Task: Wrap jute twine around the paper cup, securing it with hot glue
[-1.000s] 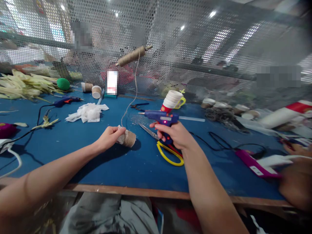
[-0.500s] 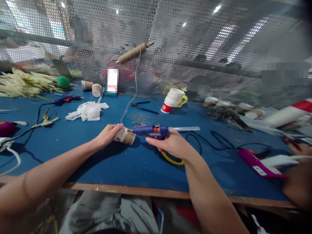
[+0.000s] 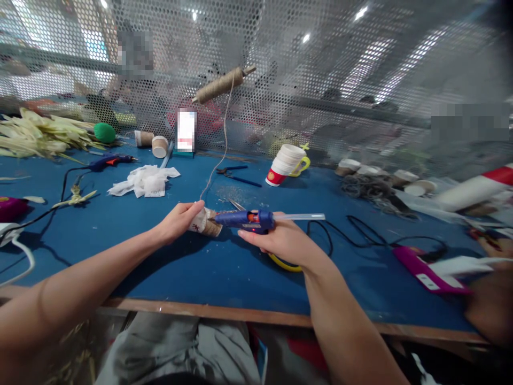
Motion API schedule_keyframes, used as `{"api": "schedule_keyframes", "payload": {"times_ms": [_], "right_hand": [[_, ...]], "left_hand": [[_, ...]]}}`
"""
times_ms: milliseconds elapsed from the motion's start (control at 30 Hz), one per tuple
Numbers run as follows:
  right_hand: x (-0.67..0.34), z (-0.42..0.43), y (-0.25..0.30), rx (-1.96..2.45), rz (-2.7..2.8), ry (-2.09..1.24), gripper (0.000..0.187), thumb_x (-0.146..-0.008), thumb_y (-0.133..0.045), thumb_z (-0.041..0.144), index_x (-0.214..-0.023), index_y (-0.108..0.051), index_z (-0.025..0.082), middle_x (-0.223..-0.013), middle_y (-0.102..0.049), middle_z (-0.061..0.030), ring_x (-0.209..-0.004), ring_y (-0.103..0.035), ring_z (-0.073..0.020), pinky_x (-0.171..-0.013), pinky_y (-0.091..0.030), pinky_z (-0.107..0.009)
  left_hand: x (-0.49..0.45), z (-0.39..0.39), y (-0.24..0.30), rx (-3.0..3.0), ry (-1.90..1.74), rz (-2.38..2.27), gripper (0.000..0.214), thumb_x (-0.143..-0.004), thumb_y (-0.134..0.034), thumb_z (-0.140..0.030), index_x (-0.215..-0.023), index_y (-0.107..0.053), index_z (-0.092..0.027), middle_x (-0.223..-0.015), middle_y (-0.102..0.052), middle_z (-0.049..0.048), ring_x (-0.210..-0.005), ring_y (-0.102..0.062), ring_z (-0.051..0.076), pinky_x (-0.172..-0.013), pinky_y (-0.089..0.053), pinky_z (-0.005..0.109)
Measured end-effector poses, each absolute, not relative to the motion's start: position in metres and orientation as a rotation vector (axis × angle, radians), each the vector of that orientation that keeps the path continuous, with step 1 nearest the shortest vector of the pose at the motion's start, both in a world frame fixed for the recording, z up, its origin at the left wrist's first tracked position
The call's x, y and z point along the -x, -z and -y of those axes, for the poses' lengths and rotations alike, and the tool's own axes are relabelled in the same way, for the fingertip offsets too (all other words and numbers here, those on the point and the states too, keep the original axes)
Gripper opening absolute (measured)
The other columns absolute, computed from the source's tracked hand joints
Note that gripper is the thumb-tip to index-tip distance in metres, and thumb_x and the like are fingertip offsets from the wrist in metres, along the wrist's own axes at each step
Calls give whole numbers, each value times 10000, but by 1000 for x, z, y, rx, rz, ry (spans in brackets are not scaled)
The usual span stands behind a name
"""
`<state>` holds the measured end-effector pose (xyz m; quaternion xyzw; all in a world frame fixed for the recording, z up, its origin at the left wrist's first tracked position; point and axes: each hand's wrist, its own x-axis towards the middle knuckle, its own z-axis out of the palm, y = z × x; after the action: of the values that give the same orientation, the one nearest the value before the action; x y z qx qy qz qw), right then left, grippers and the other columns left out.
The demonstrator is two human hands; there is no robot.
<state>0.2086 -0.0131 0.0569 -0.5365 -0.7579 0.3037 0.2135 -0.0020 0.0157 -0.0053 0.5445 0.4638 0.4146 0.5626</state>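
Observation:
My left hand [image 3: 181,220] is closed round a paper cup [image 3: 209,227] partly wrapped in brown twine, tilted over the table. From the cup a strand of twine [image 3: 225,136] runs up to a spool [image 3: 220,86] on a rod at the mesh screen. My right hand [image 3: 282,238] grips a blue hot glue gun [image 3: 250,220], its red light lit and a clear glue stick [image 3: 300,216] poking out of the back. The gun's nozzle points left and meets the cup's side; whether it touches is hard to make out. Yellow-handled scissors [image 3: 285,264] lie partly hidden beneath my right hand.
On the blue table [image 3: 240,283] lie pliers [image 3: 238,176], crumpled white cloth [image 3: 146,182] and a second glue gun [image 3: 110,162]. Stacked cups [image 3: 286,164] stand behind. A purple power strip [image 3: 427,270] with cords lies right, near another person's hand [image 3: 491,246].
The glue gun has shifted slightly left and down along the cup, its rear end dipping. My left hand still holds the cup in nearly the same spot.

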Motion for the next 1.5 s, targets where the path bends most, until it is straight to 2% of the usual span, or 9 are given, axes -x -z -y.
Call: {"api": "schedule_keyframes", "payload": {"times_ms": [400, 800, 1267, 1500], "right_hand": [[-208, 13, -59, 1446, 2203, -662, 295, -693, -577, 346, -489, -432, 190, -440, -423, 46, -423, -382, -84, -428, -296, -232], [-209, 14, -58, 1417, 2246, -640, 266, -716, -551, 370, -555, -466, 176, -501, -462, 39, -474, -397, -85, -493, -325, -225], [-208, 16, -60, 1460, 2270, -615, 263, -702, -553, 361, -535, -465, 177, -504, -462, 33, -481, -406, -89, -467, -312, -217], [-208, 15, -61, 1441, 2241, -590, 282, -709, -547, 349, -514, -435, 179, -473, -432, 45, -448, -379, -77, -452, -305, -213]], "left_hand": [[0, -15, 3, -1275, -971, -1096, 497, -697, -502, -565, -740, -638, -88, -666, -635, 56, -592, -541, 145, -580, -392, 245], [1, -14, 2, -1385, -963, -1174, 506, -733, -444, -551, -734, -634, -82, -620, -621, 40, -550, -525, 134, -539, -389, 239], [1, -13, 2, -1421, -956, -1176, 519, -739, -436, -559, -729, -628, -77, -631, -622, 58, -571, -526, 144, -522, -389, 237], [1, -15, 5, -1431, -939, -1150, 517, -769, -391, -542, -764, -610, -73, -644, -579, 36, -556, -467, 111, -542, -355, 229]]}}
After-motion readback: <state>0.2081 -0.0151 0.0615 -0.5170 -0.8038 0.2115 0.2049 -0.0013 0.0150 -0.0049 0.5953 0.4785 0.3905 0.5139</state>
